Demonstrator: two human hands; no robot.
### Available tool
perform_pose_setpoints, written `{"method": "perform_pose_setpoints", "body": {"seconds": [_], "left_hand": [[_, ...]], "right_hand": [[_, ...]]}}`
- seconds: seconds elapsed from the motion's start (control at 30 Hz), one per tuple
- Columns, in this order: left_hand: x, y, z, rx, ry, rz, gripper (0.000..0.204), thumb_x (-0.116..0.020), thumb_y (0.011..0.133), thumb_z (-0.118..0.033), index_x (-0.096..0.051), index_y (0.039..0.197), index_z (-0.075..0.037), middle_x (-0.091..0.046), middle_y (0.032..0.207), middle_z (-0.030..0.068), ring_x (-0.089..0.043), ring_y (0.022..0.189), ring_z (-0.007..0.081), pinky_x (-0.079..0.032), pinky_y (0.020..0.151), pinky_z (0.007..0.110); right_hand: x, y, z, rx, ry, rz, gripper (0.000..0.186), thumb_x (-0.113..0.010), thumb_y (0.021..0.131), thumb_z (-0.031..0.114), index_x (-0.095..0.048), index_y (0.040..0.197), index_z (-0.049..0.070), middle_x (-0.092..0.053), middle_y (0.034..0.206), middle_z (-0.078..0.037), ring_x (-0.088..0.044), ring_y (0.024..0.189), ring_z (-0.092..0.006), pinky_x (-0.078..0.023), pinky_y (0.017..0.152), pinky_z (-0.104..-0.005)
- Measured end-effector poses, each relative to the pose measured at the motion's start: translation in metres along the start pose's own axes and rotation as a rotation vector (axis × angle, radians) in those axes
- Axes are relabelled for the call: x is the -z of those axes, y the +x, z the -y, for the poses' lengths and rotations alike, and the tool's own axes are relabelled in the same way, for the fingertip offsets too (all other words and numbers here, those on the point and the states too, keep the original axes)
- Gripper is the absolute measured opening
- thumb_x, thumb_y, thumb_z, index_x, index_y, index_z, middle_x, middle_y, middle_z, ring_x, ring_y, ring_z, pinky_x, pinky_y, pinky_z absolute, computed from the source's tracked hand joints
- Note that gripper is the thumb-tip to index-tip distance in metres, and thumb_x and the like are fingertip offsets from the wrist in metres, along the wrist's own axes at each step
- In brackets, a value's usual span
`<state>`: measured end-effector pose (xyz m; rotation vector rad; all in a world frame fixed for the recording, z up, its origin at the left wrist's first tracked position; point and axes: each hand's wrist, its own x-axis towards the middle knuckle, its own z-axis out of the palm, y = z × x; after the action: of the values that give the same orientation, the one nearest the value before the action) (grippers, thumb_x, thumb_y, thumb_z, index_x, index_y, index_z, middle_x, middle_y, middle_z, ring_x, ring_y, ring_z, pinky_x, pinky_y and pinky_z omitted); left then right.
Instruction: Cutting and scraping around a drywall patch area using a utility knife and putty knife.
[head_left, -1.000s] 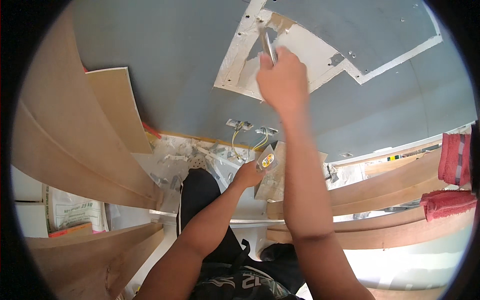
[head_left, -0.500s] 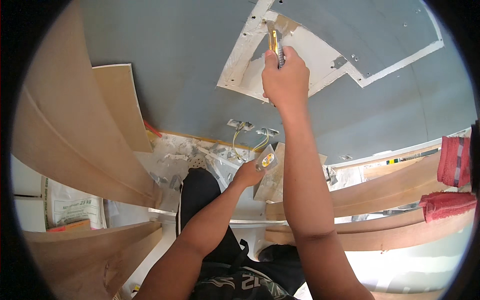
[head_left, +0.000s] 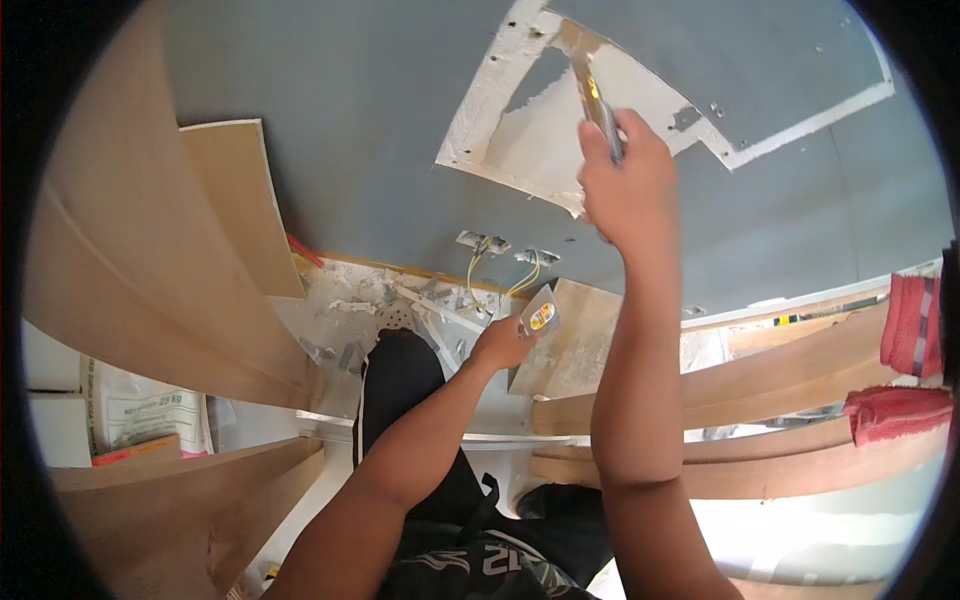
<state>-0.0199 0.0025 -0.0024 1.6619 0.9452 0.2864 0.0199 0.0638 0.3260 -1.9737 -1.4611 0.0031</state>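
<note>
My right hand (head_left: 632,185) is closed round a putty knife (head_left: 590,92), seen at a steep slant, with yellow glints on its narrow face. Its tip lies over the upper part of a white patch (head_left: 545,130) on the grey wall board, near a tan streak (head_left: 577,40). Whether the edge touches the wall I cannot tell. Lower and to the left, my left hand (head_left: 500,345) grips a second putty knife (head_left: 540,312). That one has a wide blade with an oval yellow-orange label, and points up towards the right, away from the wall patch.
Yellow wires (head_left: 472,278) hang from two wall boxes below the patch. Debris (head_left: 350,305) litters the floor by my shoe. A tan board (head_left: 232,205) leans at left, beside curved wooden panels (head_left: 120,250). Red towels (head_left: 895,413) hang over wooden rails at right.
My right hand has moved right and slightly down with its putty knife, whose tip has left the patch's upper left corner. My left hand has shifted only slightly.
</note>
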Motion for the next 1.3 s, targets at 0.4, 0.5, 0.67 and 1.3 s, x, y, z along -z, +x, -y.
{"method": "perform_pose_setpoints", "body": {"seconds": [0.4, 0.5, 0.67, 1.3], "left_hand": [[-0.004, 0.005, 0.014, -0.029, -0.048, -0.031, 0.051, -0.07, 0.09, -0.045, -0.068, 0.111, 0.001, -0.071, 0.111, 0.0229, -0.067, 0.107, 0.0388, -0.052, 0.093, 0.045], [-0.006, 0.006, 0.013, -0.014, -0.036, -0.003, 0.052, -0.07, 0.089, -0.042, -0.065, 0.115, 0.001, -0.07, 0.113, 0.0235, -0.067, 0.107, 0.0391, -0.053, 0.092, 0.046], [-0.003, 0.004, 0.005, 0.01, 0.01, -0.001, 0.053, -0.069, 0.089, -0.045, -0.065, 0.114, 0.002, -0.07, 0.112, 0.0242, -0.067, 0.108, 0.0399, -0.052, 0.092, 0.046], [0.004, -0.001, -0.003, 0.055, -0.024, 0.02, 0.056, -0.072, 0.089, -0.044, -0.065, 0.117, 0.004, -0.069, 0.117, 0.025, -0.066, 0.111, 0.0397, -0.051, 0.096, 0.044]], "right_hand": [[-0.059, 0.065, 0.013, 0.441, 0.201, -0.363, 0.026, -0.073, 0.085, 0.025, -0.065, 0.089, 0.001, -0.067, 0.069, -0.016, -0.067, 0.064, -0.0349, -0.054, 0.065, -0.0423], [-0.067, 0.075, 0.014, 0.457, 0.18, -0.404, 0.028, -0.079, 0.081, 0.03, -0.07, 0.09, 0.004, -0.065, 0.064, -0.004, -0.063, 0.058, -0.018, -0.051, 0.062, -0.032], [-0.066, 0.083, 0.016, 0.474, 0.061, -0.411, 0.02, -0.071, 0.085, 0.021, -0.069, 0.091, 0.002, -0.067, 0.072, -0.015, -0.066, 0.068, -0.0325, -0.053, 0.066, -0.0425], [-0.052, 0.052, -0.007, 0.332, 0.214, -0.253, 0.042, -0.059, 0.101, 0.042, -0.062, 0.096, 0.001, -0.068, 0.075, -0.016, -0.066, 0.07, -0.0326, -0.051, 0.068, -0.0407]]}}
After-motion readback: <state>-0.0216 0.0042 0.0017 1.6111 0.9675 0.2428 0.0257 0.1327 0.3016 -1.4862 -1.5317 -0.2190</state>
